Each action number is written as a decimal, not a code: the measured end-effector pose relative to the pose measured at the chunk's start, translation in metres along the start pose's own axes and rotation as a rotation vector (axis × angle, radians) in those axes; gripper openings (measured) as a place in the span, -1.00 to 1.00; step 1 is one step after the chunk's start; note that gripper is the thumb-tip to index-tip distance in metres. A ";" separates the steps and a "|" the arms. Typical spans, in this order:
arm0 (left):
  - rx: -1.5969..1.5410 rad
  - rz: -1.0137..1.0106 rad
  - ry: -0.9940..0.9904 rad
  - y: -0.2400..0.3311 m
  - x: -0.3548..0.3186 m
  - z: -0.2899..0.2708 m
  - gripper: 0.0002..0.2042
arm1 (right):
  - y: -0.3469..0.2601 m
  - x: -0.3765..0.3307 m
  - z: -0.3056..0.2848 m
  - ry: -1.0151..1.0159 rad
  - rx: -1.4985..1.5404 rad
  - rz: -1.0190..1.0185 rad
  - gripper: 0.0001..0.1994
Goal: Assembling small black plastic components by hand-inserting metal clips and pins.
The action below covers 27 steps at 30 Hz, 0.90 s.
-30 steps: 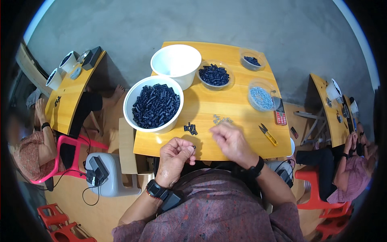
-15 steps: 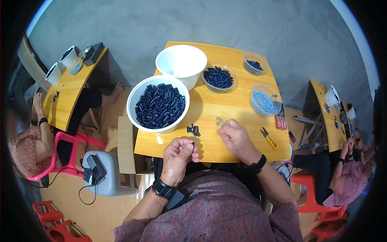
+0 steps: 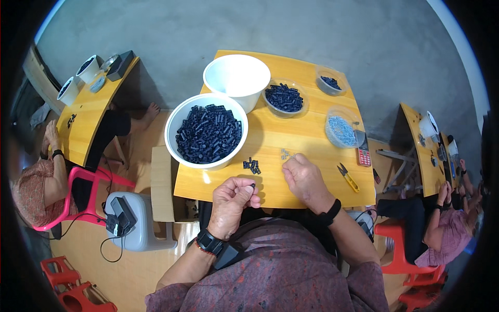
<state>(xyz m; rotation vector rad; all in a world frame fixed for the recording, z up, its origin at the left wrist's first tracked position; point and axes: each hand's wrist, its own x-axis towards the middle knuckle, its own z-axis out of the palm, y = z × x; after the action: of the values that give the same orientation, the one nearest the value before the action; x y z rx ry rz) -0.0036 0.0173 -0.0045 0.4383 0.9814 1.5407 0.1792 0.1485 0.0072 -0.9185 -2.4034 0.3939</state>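
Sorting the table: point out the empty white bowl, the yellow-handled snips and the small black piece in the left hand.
Empty white bowl (image 3: pixel 236 78), head view, bare inside.
Yellow-handled snips (image 3: pixel 347 177), head view, handle.
Small black piece (image 3: pixel 253 185), head view, visible tip at left hand (image 3: pixel 231 200) fingertips.

Even, diffuse daylight is filling the room; nothing is looking dim. Shadows are staying soft: the white bowl of black parts (image 3: pixel 207 131) is casting a faint shadow on the yellow table (image 3: pixel 306 140), and a darker patch is sitting under the table's near edge. A small bright glint is showing on the tabletop just below that bowl, and the empty white bowl (image 3: pixel 236 78) is reading almost blown-out. Focus is holding sharp at centre, on the left hand (image 3: pixel 231 200) and right hand (image 3: pixel 304 179). Toward the rim the fisheye is bending table edges, stretching the seated people at both sides, and softening detail. A black vignette is closing all four corners.
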 end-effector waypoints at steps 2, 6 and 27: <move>0.012 0.000 -0.006 0.001 0.000 -0.001 -0.88 | -0.004 0.000 0.000 0.007 -0.019 -0.009 -0.95; 0.021 0.000 -0.036 -0.001 0.000 -0.004 -0.87 | -0.022 0.003 -0.010 0.022 0.195 -0.045 -0.95; 0.120 0.023 -0.101 0.001 0.000 -0.002 -0.89 | -0.053 -0.009 0.011 -0.165 1.000 0.378 -0.93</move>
<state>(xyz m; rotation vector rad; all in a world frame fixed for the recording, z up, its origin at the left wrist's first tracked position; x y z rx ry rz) -0.0059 0.0162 -0.0051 0.6086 0.9956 1.4707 0.1499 0.1033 0.0180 -0.8350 -1.7395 1.6597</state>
